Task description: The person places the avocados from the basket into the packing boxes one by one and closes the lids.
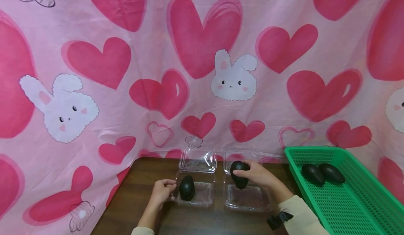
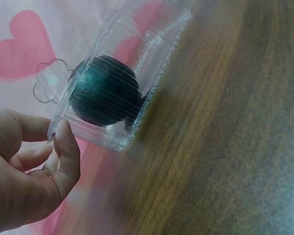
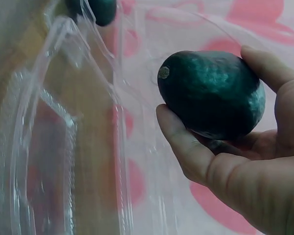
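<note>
My right hand (image 1: 257, 173) grips a dark avocado (image 1: 240, 181), fingers and thumb around its sides, above the right clear plastic clamshell box (image 1: 244, 197). In the right wrist view this avocado (image 3: 213, 95) shows its stem scar, and it is held up off the box. At the left, a second avocado (image 1: 187, 188) lies inside another clear clamshell box (image 1: 203, 192), toward its left side. My left hand (image 1: 161, 192) pinches that box's left rim between thumb and fingers, as the left wrist view of the hand (image 2: 34, 169) shows. Both lids stand raised at the back.
A green plastic basket (image 1: 356, 210) stands at the right with two more avocados (image 1: 312, 174) inside. The boxes rest on a brown wooden table (image 1: 195, 221). Behind it hangs a pink cloth (image 1: 271, 108) printed with hearts and rabbits.
</note>
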`<action>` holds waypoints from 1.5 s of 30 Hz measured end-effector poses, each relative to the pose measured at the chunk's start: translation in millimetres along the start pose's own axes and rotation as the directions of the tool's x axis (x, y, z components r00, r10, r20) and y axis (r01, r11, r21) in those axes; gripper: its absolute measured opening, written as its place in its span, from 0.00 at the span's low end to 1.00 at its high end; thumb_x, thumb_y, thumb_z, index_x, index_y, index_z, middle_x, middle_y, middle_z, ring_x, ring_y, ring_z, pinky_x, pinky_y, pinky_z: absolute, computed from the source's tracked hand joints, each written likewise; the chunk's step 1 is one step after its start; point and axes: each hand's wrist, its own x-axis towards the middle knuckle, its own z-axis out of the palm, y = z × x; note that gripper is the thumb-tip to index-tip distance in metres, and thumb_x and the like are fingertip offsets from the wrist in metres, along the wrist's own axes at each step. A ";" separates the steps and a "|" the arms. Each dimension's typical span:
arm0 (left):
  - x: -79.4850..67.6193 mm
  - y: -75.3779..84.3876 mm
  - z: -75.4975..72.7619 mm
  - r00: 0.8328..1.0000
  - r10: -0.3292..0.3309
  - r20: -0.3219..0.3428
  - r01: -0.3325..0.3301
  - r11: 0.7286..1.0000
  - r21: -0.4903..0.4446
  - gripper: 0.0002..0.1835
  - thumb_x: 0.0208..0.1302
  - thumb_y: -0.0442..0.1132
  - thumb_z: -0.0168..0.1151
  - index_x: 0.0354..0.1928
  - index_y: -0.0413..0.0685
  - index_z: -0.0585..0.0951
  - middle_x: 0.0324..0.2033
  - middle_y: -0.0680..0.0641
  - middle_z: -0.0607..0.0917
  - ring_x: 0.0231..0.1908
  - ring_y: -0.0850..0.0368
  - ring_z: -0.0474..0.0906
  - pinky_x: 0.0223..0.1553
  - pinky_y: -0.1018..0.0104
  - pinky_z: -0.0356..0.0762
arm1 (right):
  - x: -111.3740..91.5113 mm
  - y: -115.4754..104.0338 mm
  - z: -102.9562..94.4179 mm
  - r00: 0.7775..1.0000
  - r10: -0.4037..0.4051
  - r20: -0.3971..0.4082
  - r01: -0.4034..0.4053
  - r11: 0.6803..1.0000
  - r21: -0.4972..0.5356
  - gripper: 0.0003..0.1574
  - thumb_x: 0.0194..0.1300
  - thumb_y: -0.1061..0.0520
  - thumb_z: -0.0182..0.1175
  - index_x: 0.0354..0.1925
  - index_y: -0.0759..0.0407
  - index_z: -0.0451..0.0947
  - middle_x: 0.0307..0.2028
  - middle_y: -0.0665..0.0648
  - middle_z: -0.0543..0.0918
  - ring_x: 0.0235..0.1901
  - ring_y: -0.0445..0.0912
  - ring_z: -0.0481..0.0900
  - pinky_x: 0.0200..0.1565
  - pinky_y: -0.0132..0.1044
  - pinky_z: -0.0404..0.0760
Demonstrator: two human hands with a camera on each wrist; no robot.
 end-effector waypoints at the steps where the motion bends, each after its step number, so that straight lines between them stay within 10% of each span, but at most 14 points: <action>1: -0.2 0.1 0.0 1.000 0.000 0.001 0.000 1.000 0.001 0.10 0.69 0.27 0.62 0.48 0.24 0.81 0.25 0.48 0.76 0.20 0.58 0.72 0.19 0.67 0.80 | 2.8 -0.5 3.6 1.000 0.000 -0.006 0.000 1.000 -0.004 0.38 0.67 0.45 0.69 0.61 0.71 0.71 0.45 0.62 0.84 0.39 0.50 0.85 0.49 0.52 0.89; 45: 2.6 0.7 2.2 1.000 -0.001 -0.001 0.001 1.000 -0.014 0.09 0.68 0.25 0.62 0.46 0.25 0.82 0.25 0.47 0.78 0.20 0.59 0.71 0.18 0.68 0.80 | 71.8 -25.3 113.3 1.000 -0.004 -0.003 0.004 0.967 -0.255 0.34 0.62 0.42 0.72 0.54 0.64 0.75 0.45 0.61 0.83 0.42 0.52 0.80 0.45 0.51 0.86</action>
